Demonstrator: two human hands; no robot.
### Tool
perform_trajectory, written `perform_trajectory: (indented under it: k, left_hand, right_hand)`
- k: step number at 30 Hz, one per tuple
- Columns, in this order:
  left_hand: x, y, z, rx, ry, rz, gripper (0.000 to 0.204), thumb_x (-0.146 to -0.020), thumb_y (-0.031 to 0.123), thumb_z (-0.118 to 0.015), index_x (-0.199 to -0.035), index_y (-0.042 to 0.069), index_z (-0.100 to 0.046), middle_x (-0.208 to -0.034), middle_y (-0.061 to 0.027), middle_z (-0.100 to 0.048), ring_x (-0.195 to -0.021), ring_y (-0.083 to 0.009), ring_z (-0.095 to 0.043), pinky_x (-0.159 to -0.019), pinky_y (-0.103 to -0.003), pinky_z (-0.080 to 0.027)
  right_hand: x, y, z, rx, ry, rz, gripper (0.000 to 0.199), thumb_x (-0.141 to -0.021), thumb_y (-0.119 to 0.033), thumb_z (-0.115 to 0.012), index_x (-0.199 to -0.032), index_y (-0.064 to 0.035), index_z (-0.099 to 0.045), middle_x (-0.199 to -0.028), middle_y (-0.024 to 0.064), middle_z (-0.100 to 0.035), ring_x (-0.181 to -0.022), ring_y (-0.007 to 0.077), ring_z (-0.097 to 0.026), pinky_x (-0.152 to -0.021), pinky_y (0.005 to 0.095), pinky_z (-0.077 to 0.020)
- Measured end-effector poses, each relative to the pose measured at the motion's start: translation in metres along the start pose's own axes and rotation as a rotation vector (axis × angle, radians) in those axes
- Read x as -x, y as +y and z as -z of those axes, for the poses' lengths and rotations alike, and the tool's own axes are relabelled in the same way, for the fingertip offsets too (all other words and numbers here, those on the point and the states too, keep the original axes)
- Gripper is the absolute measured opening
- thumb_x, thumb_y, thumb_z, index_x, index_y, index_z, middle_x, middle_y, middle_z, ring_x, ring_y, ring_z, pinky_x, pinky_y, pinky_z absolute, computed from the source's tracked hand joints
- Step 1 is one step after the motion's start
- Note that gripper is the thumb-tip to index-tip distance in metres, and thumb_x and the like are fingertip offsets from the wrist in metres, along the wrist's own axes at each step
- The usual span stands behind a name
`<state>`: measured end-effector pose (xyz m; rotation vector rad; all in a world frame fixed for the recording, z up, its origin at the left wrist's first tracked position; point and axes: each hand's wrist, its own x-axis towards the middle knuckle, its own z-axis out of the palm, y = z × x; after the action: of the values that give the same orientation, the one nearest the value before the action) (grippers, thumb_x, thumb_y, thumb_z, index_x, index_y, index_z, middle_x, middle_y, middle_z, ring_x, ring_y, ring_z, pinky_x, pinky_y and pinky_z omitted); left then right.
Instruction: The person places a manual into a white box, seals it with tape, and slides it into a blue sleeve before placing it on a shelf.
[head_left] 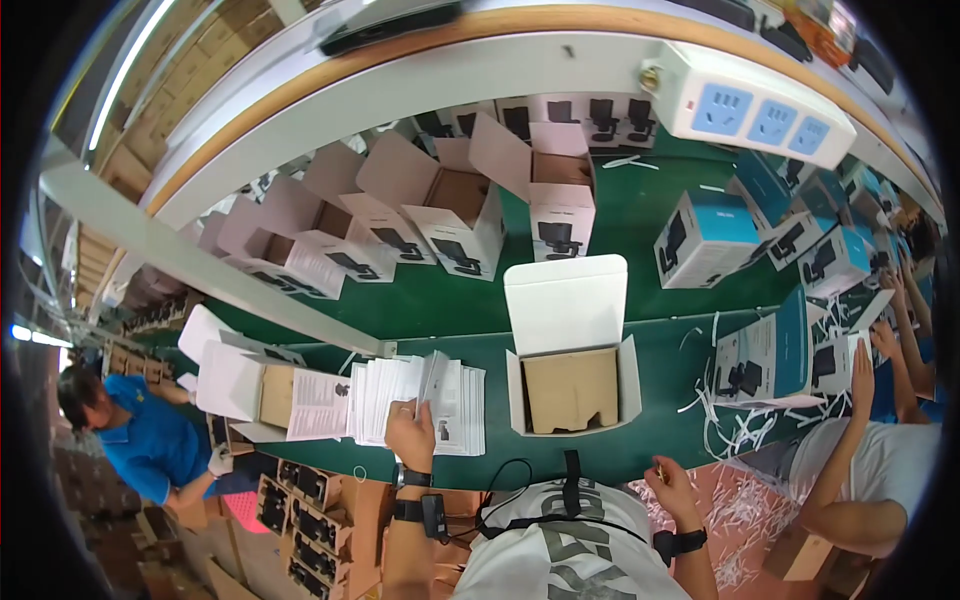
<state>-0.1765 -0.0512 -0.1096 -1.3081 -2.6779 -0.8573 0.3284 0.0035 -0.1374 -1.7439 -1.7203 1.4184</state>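
Observation:
My left hand (410, 432) rests on a fanned stack of white printed leaflets (418, 400) on the green belt and pinches one sheet that lifts off the pile. My right hand (672, 487) hovers at the near edge of the belt, to the right of an open white carton (570, 385), with a small thin object held between its fingers. The carton's lid stands up and a brown cardboard insert shows inside.
Another open box (255, 392) with a leaflet on it lies left of the stack. Rows of open white boxes (430, 215) and closed blue-and-white boxes (705, 238) fill the far belt. A power strip (750, 105) hangs above. Other people work left and right; white strips litter the belt.

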Motion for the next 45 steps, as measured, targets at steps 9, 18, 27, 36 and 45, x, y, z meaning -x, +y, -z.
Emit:
perform_trajectory:
  k: [9, 18, 27, 36, 45]
  left_hand:
    - [0.018, -0.002, -0.018, -0.202, -0.192, 0.224, 0.026, -0.098, 0.022, -0.072, -0.104, -0.002, -0.063, -0.086, -0.0245, -0.067, -0.082, -0.0404, -0.071, -0.066, -0.048, -0.054]
    - [-0.004, 0.151, 0.084, 1.427, 0.477, -0.199, 0.047, -0.098, 0.002, -0.059, -0.142, -0.010, -0.049, -0.137, -0.0282, -0.063, -0.117, -0.0386, -0.069, -0.100, -0.044, -0.057]
    - [0.002, 0.178, 0.041, 0.403, 0.232, -0.465, 0.049, -0.079, 0.004, -0.074, -0.125, 0.000, -0.057, -0.124, -0.0192, -0.057, -0.104, -0.0370, -0.061, -0.100, -0.046, -0.048]
    - [0.015, 0.173, 0.022, 0.795, -0.308, 0.134, 0.066, -0.083, 0.006, -0.076, -0.141, -0.002, -0.046, -0.139, -0.0222, -0.048, -0.126, -0.0362, -0.051, -0.108, -0.045, -0.044]
    - [-0.010, 0.226, 0.033, 0.485, -0.338, -0.693, 0.094, -0.085, 0.025, -0.085, -0.160, -0.005, -0.036, -0.164, -0.0304, -0.034, -0.145, -0.0504, -0.043, -0.122, -0.051, -0.036]
  right_hand:
    - [0.004, 0.030, -0.015, 0.077, 0.039, 0.166, 0.036, -0.098, -0.016, -0.073, -0.127, 0.0030, -0.067, -0.091, 0.0060, -0.072, -0.072, 0.0124, -0.063, -0.068, 0.0267, -0.0523]
    - [-0.021, 0.003, -0.012, -0.119, -0.132, -0.044, 0.023, -0.106, -0.015, -0.060, -0.118, 0.0025, -0.067, -0.088, 0.0103, -0.076, -0.072, 0.0158, -0.071, -0.066, 0.0323, -0.0572]
    - [-0.016, -0.023, -0.004, 0.032, -0.110, 0.109, 0.024, -0.108, -0.017, -0.057, -0.121, 0.0003, -0.068, -0.087, 0.0091, -0.074, -0.074, 0.0153, -0.071, -0.067, 0.0319, -0.0561]
    - [-0.041, -0.108, 0.036, -0.132, -0.071, 0.149, 0.022, -0.105, -0.018, -0.065, -0.122, -0.0033, -0.068, -0.077, 0.0047, -0.065, -0.069, 0.0095, -0.062, -0.064, 0.0281, -0.0503]
    - [-0.096, -0.227, 0.006, -0.199, -0.039, 0.218, 0.034, -0.097, -0.020, -0.079, -0.123, -0.0042, -0.065, -0.086, 0.0011, -0.063, -0.071, 0.0092, -0.058, -0.065, 0.0255, -0.0489]
